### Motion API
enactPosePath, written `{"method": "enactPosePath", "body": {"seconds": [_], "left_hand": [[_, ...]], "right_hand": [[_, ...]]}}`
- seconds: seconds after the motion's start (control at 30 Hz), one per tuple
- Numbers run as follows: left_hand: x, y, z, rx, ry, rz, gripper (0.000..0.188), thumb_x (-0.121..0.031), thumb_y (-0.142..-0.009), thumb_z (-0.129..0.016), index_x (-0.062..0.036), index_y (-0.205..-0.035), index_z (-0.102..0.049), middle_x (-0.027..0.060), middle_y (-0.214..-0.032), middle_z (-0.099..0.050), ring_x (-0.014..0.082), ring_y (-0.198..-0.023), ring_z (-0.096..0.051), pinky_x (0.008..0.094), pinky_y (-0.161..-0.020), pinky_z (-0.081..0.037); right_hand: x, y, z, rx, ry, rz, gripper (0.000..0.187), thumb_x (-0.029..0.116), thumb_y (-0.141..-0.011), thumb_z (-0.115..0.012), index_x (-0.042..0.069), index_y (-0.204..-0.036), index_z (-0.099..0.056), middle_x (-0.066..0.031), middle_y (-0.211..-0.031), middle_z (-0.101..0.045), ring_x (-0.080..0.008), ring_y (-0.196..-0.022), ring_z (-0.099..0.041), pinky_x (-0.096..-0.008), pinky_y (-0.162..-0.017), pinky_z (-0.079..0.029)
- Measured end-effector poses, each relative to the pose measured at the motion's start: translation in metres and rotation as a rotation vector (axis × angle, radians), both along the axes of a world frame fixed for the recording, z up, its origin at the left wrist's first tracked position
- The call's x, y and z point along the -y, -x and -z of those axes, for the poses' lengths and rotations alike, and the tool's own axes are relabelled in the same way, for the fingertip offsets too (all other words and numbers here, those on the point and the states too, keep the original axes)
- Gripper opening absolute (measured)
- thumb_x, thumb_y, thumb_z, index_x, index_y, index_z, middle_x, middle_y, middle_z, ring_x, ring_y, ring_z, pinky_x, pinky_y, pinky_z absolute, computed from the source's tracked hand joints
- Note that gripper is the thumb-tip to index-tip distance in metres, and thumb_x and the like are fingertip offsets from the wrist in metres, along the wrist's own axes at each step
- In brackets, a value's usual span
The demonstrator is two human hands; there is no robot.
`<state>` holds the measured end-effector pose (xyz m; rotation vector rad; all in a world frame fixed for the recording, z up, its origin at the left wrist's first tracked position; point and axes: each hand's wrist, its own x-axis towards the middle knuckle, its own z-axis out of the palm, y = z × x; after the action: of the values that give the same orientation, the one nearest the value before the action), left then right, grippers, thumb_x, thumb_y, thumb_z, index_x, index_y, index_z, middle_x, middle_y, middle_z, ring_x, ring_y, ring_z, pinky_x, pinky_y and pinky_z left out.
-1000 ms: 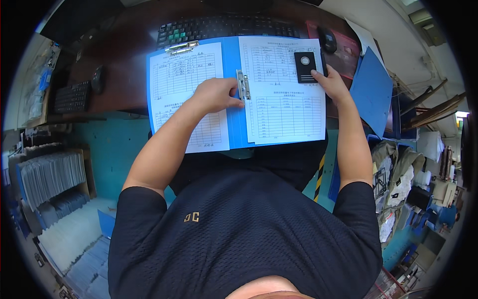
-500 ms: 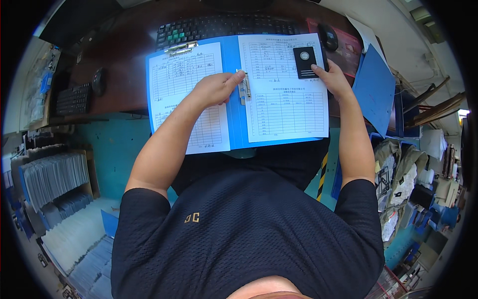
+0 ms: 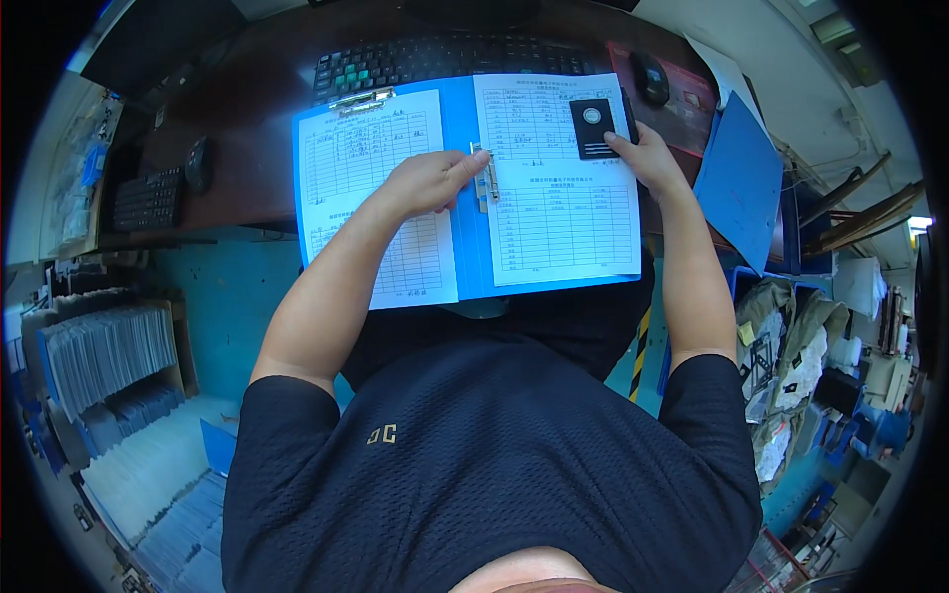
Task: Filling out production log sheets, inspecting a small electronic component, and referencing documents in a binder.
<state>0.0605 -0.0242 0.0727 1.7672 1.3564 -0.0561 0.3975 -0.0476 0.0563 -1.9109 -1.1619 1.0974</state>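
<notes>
A blue folder is laid open, flat. Its metal clip is found centrally. A black device is seen at two o'clock.

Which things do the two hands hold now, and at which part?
The left hand presses its fingertips on the metal clip in the blue folder. The right hand touches the small black device at its lower right corner.

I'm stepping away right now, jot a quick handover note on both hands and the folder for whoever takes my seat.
Left hand: fingertips on the metal clip at the spine of the open blue folder.
Right hand: fingers touching the small black device lying on the right-hand form.
Left-hand form lies flat under its own clip.
Done: folder open on the desk edge, below the keyboard.
Left: clip not visibly released; sheets in place.
</notes>
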Motion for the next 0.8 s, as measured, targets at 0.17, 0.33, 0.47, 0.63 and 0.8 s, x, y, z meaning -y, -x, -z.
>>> {"method": "enactPosePath", "body": {"seconds": [0.17, 0.33, 0.47, 0.63, 0.8], "left_hand": [[-0.002, 0.003, 0.004, 0.016, 0.002, 0.021, 0.081, -0.076, -0.095, -0.036, -0.0052, -0.110, -0.072, 0.0116, -0.079, -0.070, 0.0212, -0.076, -0.071, 0.0353, -0.071, -0.053], [-0.006, 0.005, 0.001, 0.097, 0.095, -0.034, 0.074, -0.072, -0.095, -0.044, -0.0051, -0.110, -0.071, 0.0117, -0.081, -0.071, 0.0219, -0.079, -0.071, 0.0346, -0.070, -0.053], [0.000, -0.002, -0.003, -0.033, -0.015, 0.105, 0.057, -0.061, -0.093, -0.061, -0.0057, -0.107, -0.071, 0.0116, -0.085, -0.072, 0.0223, -0.080, -0.071, 0.0329, -0.070, -0.053], [0.016, -0.018, -0.014, -0.308, -0.245, 0.206, 0.051, -0.054, -0.086, -0.073, -0.0078, -0.105, -0.068, 0.0137, -0.096, -0.074, 0.0254, -0.086, -0.073, 0.0358, -0.072, -0.055], [0.020, -0.006, -0.017, -0.253, -0.224, 0.161, 0.047, -0.051, -0.088, -0.072, -0.0079, -0.108, -0.068, 0.0151, -0.100, -0.074, 0.0268, -0.092, -0.073, 0.0360, -0.077, -0.055]], "right_hand": [[0.005, 0.008, -0.007, -0.008, 0.031, 0.036, 0.041, 0.019, -0.095, -0.068, -0.005, -0.128, -0.062, -0.0171, -0.111, -0.072, -0.0240, -0.096, -0.070, -0.0353, -0.088, -0.053], [0.006, 0.007, -0.006, 0.056, 0.021, 0.013, 0.040, 0.022, -0.094, -0.069, -0.004, -0.125, -0.064, -0.0179, -0.111, -0.073, -0.0259, -0.097, -0.070, -0.0361, -0.088, -0.053], [0.006, 0.002, 0.001, 0.220, -0.040, -0.070, 0.044, 0.031, -0.095, -0.068, -0.002, -0.124, -0.065, -0.0171, -0.110, -0.072, -0.0248, -0.094, -0.070, -0.0364, -0.087, -0.053], [0.018, -0.023, 0.014, 0.574, -0.076, 0.002, 0.053, 0.045, -0.089, -0.070, -0.004, -0.112, -0.070, -0.0230, -0.094, -0.072, -0.0293, -0.087, -0.071, -0.0400, -0.081, -0.054], [0.030, -0.010, 0.007, 0.185, 0.032, 0.032, 0.029, 0.029, -0.091, -0.071, 0.001, -0.097, -0.070, -0.0052, -0.073, -0.065, -0.0134, -0.059, -0.058, -0.0286, -0.052, -0.045]]}}
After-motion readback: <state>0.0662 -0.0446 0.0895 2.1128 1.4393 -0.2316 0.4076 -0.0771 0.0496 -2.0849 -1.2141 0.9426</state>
